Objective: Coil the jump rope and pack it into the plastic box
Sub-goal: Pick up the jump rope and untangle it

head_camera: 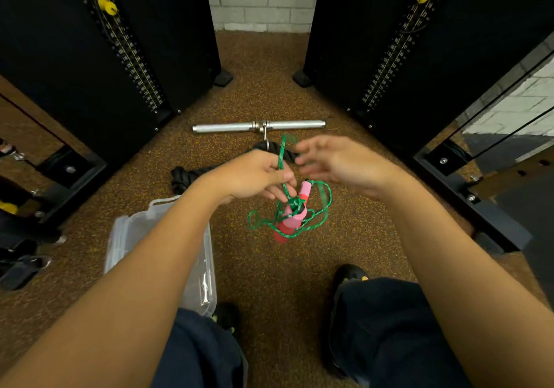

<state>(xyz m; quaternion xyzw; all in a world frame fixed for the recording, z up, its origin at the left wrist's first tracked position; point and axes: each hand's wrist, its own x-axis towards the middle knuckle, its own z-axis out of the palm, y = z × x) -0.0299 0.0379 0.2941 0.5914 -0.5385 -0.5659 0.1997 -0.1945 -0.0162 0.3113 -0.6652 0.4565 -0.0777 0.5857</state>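
Observation:
My left hand [257, 174] pinches the green cord of the jump rope [292, 207] and holds the bundle in the air. The cord is wound in loops around two pink and red handles, which hang just below my fingers. A loop of cord sticks up above the left hand. My right hand [338, 160] hovers to the right of the rope, blurred, fingers spread, holding nothing. The clear plastic box [201, 279] stands on the floor at lower left, partly hidden by my left forearm.
A metal cable bar [227, 127] lies on the speckled floor ahead, clipped to a black rope attachment [183, 176]. Black weight-stack towers stand left and right. My dark trousers and shoes fill the bottom edge.

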